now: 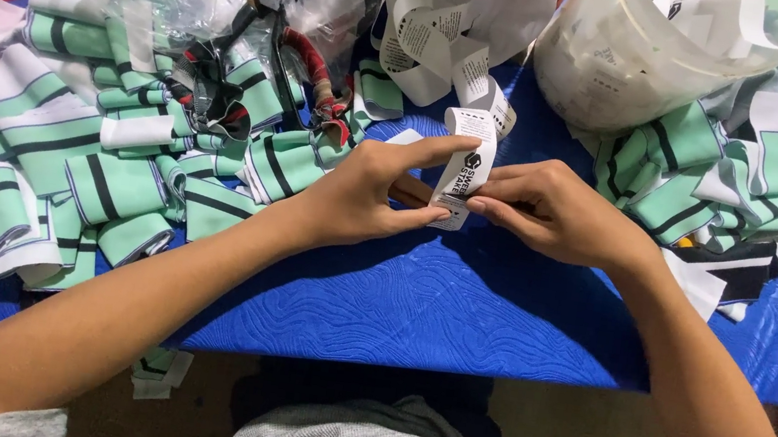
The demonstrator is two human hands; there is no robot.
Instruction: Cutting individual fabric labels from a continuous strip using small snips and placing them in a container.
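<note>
While you're leaning over the bench [456, 318] with its blue quilted cover, your left hand [367, 196] and right hand [550, 210] meet in the middle, both pinching the end of a white printed label strip [464, 163] that stands up between your fingertips. From there the strip curls away to a loose tangle of labels just beyond your hands. Green striped fabric pieces [113, 182] are piled off to the left and right, scissors [275, 53] lie among them, and a clear plastic tub [652, 43] sits at the back right.
</note>
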